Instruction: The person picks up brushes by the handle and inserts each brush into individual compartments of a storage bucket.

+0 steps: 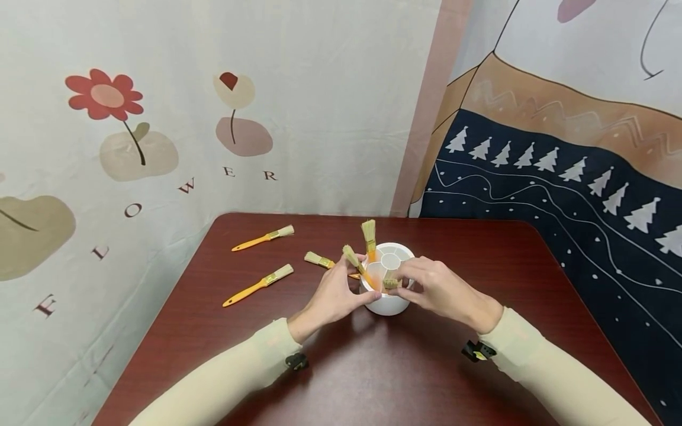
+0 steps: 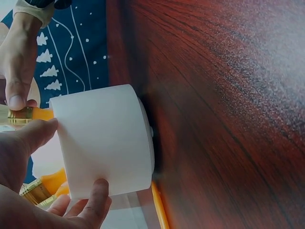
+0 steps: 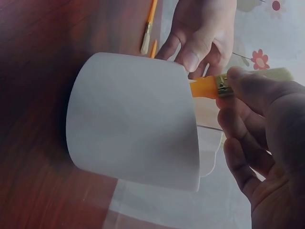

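A round white holder (image 1: 388, 306) with several compartments inside its top stands on the table. My left hand (image 1: 335, 290) steadies it, thumb at the near rim and fingers around the left side. My right hand (image 1: 439, 290) pinches a paintbrush by its metal collar, bristles up; its orange handle (image 3: 204, 87) enters the holder at the front, and its lower end is hidden by the wall. Two other paintbrushes stand in the left part: one upright (image 1: 370, 232), the other leaning (image 1: 351, 258) beside my left hand.
A paintbrush (image 1: 318, 259) lies behind my left hand, partly hidden. Farther left, two more lie on the dark red table (image 1: 453, 367), an upper brush (image 1: 263, 238) and a lower brush (image 1: 258, 286). Printed curtains (image 1: 330, 118) hang behind the table.
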A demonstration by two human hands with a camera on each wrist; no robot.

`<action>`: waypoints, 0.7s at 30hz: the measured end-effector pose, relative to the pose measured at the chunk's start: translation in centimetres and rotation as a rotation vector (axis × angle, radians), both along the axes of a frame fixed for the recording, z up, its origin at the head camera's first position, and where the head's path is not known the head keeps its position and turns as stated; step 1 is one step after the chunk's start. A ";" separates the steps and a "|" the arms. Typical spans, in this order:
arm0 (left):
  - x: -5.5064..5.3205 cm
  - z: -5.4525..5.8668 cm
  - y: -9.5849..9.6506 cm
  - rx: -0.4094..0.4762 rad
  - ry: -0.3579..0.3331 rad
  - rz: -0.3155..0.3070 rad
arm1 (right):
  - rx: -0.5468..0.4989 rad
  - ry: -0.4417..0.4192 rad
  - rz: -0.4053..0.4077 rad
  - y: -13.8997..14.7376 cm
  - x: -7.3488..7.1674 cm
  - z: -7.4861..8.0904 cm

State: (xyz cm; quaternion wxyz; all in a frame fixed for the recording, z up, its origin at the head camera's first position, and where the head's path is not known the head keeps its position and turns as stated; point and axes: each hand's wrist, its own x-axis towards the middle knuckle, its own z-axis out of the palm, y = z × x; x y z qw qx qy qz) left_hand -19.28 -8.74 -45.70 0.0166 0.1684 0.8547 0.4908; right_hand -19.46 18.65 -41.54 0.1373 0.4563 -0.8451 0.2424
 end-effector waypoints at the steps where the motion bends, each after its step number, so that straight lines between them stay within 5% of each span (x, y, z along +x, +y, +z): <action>1: 0.1 0.0 0.0 -0.001 0.001 0.004 | -0.005 0.001 0.008 0.0 0.0 -0.1; 21: 0.0 0.1 0.0 -0.002 -0.027 0.002 | -0.069 0.065 0.052 0.3 0.1 -0.6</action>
